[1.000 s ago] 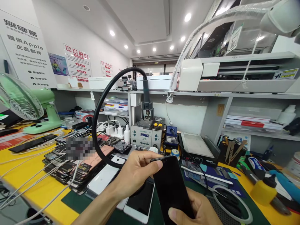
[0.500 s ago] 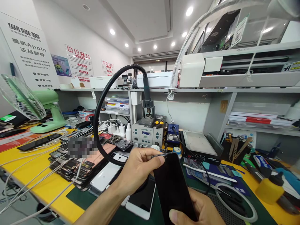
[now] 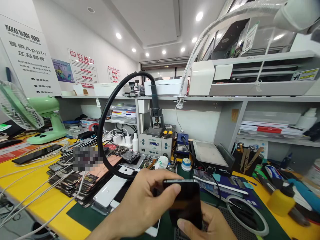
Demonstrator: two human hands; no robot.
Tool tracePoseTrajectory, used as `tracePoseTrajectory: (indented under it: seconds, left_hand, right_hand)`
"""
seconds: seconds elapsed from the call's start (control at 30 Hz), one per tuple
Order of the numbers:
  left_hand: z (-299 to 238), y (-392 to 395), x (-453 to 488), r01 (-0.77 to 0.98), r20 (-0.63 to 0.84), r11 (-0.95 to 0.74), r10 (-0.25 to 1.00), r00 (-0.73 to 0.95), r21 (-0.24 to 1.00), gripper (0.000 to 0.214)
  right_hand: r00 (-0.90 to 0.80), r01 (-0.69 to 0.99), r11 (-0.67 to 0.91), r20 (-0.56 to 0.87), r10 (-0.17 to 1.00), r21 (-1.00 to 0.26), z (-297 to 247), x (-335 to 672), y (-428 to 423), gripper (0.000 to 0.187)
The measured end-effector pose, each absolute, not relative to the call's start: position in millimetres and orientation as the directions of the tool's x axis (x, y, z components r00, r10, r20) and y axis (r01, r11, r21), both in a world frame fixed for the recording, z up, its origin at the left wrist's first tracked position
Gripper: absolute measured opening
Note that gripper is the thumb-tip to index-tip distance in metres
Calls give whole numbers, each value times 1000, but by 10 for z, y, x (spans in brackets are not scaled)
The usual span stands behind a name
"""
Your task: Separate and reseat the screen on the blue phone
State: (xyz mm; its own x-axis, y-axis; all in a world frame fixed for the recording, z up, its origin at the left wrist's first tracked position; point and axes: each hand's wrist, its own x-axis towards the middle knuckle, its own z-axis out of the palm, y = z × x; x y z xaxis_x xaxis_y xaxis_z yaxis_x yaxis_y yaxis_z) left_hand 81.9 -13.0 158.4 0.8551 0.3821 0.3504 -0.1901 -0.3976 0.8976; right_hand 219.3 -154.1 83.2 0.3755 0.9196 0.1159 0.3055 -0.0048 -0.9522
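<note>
A black phone [image 3: 186,203] with a dark screen is held up between both hands above the green mat [image 3: 82,216]. My left hand [image 3: 145,203] pinches its top left corner, thumb on the screen side. My right hand [image 3: 212,223] cups its lower end from below, thumb pressed on the glass. The phone is tipped back, so its top edge faces me.
Stacks of phones and screens [image 3: 75,180] cover the yellow bench [image 3: 37,200] at left, with white cables. A black hose [image 3: 105,126] arcs to a rework station [image 3: 156,145]. A green fan [image 3: 30,113] stands far left. A hot plate [image 3: 210,156], tool holder [image 3: 246,161] and yellow bottle [image 3: 280,201] sit at right.
The phone has dropped lower and tilted back toward flat, so it looks shorter. Both hands came down with it and the left thumb now lies across its top corner.
</note>
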Motion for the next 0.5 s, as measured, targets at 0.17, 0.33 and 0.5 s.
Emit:
tracePoseTrajectory:
  seconds: [0.17,0.33,0.5]
  left_hand:
    - [1581,-320,691,-221,519,-680,270,811,699,25]
    - [1445,-409,593,-298,606,-725,202,770,620,30]
    - [1417,-469,601,-429,717,-753,80,692,498,28]
  right_hand:
    - [439,541,45,327,837,-840,748,2264,-1551,23]
    - [301,697,172,502,811,-696,814,2261,-1603,14]
    - [147,793,309,657,740,-525,847,2266,-1631,22]
